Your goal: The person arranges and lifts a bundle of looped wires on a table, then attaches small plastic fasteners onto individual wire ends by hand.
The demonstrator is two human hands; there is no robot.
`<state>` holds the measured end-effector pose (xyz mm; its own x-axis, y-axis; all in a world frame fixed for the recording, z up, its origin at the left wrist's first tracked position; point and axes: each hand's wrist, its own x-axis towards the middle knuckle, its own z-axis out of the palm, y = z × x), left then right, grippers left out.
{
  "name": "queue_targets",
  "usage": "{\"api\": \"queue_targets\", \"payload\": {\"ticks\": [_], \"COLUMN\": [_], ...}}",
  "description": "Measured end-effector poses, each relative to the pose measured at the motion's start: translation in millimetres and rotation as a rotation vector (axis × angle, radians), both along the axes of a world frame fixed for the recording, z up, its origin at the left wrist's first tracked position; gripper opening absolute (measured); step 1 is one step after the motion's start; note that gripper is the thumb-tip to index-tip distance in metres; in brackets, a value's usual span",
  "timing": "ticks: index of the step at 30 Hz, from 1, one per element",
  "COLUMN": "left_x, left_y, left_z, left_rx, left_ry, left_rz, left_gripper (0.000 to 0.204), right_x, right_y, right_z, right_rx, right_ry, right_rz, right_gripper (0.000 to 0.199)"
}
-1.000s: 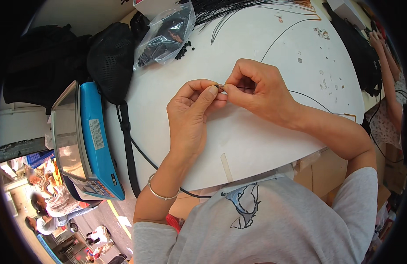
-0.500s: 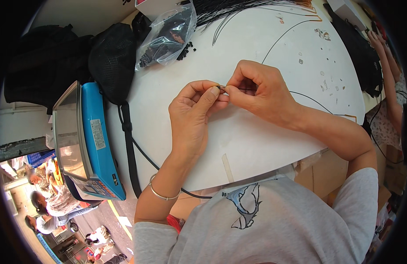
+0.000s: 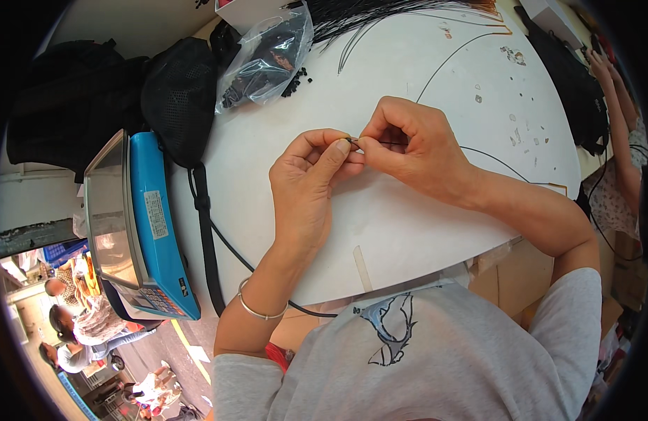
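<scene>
Over the white table (image 3: 422,242), my two hands meet fingertip to fingertip. My left hand (image 3: 303,182) is closed in a pinch on a small black piece (image 3: 350,139), mostly covered by the thumb and finger. My right hand (image 3: 426,151) pinches a thin black wire (image 3: 498,156) close to its end, right at that piece. Whether the wire end sits inside the piece is too small to tell. From under my right hand, the wire runs right across my forearm to a brownish end at the table's right side.
A clear plastic bag (image 3: 264,67) of black parts lies at the back, with loose black bits (image 3: 296,83) beside it. Behind is a bundle of black wires (image 3: 380,17). A blue scale (image 3: 163,217) and black bag (image 3: 180,98) stand left; another person's arm (image 3: 618,126) shows right.
My hands hold almost the same pose, both still pinching at the same spot. In the background at the lower left, people have shifted slightly.
</scene>
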<state>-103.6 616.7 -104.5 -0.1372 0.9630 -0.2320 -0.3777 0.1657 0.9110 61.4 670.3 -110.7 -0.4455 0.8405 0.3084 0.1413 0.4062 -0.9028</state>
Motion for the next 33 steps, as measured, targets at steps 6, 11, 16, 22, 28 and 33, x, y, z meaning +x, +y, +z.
{"api": "queue_targets", "payload": {"ticks": [6, 11, 16, 22, 28, 33], "left_x": [3, 1, 0, 1, -3, -3], "left_y": [-3, -4, -3, -1, -4, -7], "left_z": [5, 3, -3, -5, -6, -4], "left_rx": [0.043, 0.227, 0.403, 0.526, 0.534, 0.457], "left_ry": [0.255, 0.699, 0.835, 0.920, 1.011, 0.989], "left_rz": [-0.002, -0.022, -0.007, 0.016, -0.011, -0.042], "left_gripper": [0.008, 0.009, 0.013, 0.015, 0.017, 0.016], "right_x": [1, 6, 9, 13, 10, 9], "right_y": [1, 1, -3, -2, -3, -4], "right_z": [0, 0, 6, 6, 9, 12], "right_rx": [0.006, 0.049, -0.059, -0.025, 0.057, -0.053], "right_ry": [-0.038, -0.096, -0.125, -0.160, -0.174, -0.085], "right_rz": [0.019, 0.045, 0.077, 0.068, 0.079, 0.122], "right_gripper": [0.015, 0.014, 0.012, 0.013, 0.012, 0.009]}}
